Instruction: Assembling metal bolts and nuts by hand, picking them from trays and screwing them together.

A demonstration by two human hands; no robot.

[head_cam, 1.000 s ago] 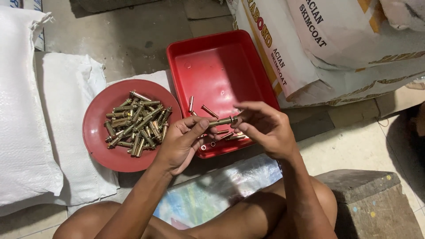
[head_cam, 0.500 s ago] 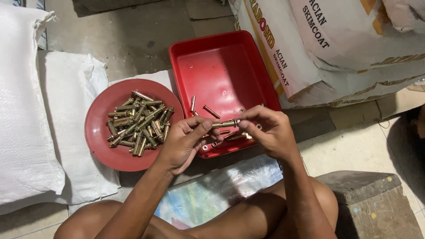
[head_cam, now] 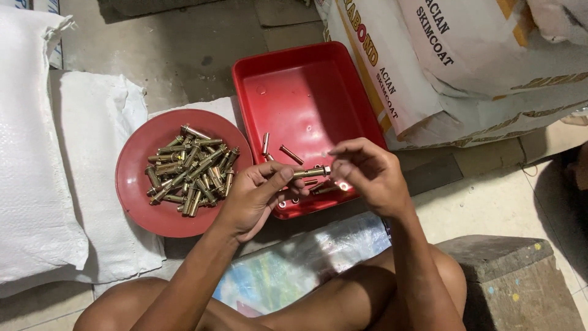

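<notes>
Concrete floor (head_cam: 184, 55) lies beneath a red tray (head_cam: 306, 79). Your left hand (head_cam: 251, 199) pinches a bolt (head_cam: 311, 173); your right hand (head_cam: 367, 175), at three o'clock, closes fingertips on its tip.

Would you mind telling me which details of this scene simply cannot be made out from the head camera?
- Anchor bolt: its left end is hidden inside the left hand.
- Right hand: whether its fingertips touch the bolt's nut is too small to tell.
- Red tray: both hands cover its near part and some loose bolts.
- Sacks: cut off by the top and right edges.
</notes>
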